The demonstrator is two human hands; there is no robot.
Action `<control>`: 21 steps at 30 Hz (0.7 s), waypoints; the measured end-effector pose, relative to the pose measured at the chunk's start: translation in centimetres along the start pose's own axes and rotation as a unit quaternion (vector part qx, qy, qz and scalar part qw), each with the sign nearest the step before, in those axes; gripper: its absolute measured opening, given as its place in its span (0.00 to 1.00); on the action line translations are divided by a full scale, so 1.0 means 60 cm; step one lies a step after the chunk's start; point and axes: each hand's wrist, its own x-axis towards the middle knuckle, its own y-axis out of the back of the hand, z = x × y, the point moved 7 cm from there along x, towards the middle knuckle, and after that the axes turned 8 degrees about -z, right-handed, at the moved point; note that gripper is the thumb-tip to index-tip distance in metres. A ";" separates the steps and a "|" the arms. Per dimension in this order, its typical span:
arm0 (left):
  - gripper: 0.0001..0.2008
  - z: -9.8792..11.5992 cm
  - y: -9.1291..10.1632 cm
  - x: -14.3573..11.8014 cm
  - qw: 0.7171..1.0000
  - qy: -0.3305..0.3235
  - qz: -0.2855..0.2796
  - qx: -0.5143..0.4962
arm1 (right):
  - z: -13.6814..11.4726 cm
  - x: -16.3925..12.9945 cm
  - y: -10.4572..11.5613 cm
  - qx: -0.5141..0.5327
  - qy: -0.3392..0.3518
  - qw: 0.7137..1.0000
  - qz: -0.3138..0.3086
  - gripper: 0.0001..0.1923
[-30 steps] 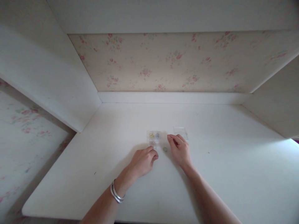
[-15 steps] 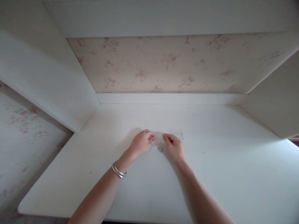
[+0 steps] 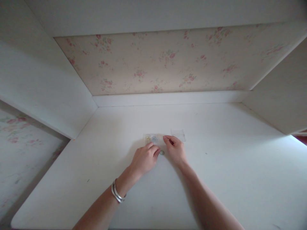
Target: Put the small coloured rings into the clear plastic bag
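Observation:
A small clear plastic bag (image 3: 151,138) lies on the white desktop, with small yellowish and bluish pieces or prints showing in it. At its right edge is my right hand (image 3: 176,149), thumb and forefinger closed in a pinch on the bag. Just below the bag, my left hand (image 3: 145,158) has its fingers pressed together, tips down near the surface. Those tips are right beside a small greenish round piece (image 3: 162,152), too small to name. Whether the left fingers grip anything is hidden. A silver bangle is on my left wrist.
Behind the right hand lies another flat clear plastic piece (image 3: 179,133). White panels (image 3: 43,83) rise on the left and right sides of the desk (image 3: 227,179), and a floral-papered wall (image 3: 153,64) stands at the back. A tiny dark speck (image 3: 88,180) lies on the left.
My left hand has drawn back from the bag, down toward the round piece, uncovering the bag's coloured part. The right hand stays at the bag's edge. The view has shifted slightly.

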 end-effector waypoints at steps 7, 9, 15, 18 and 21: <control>0.13 0.014 -0.030 -0.014 1.000 -0.012 -0.009 -0.012 | 0.000 -0.001 -0.001 -0.003 -0.007 1.000 -0.005 0.17; 0.13 0.014 -0.033 -0.010 1.000 -0.017 -0.017 0.000 | -0.001 -0.001 -0.002 -0.002 -0.009 1.000 -0.006 0.17; 0.15 0.017 -0.041 -0.010 0.999 -0.024 -0.034 0.019 | -0.009 -0.004 0.000 -0.010 -0.003 1.000 -0.003 0.16; 0.14 0.018 -0.046 -0.014 0.999 -0.028 -0.042 0.013 | -0.011 -0.004 -0.001 -0.016 -0.004 1.000 -0.009 0.16; 0.14 0.017 -0.043 -0.017 0.999 -0.030 -0.029 -0.010 | -0.009 -0.003 -0.001 -0.020 -0.005 1.000 -0.015 0.17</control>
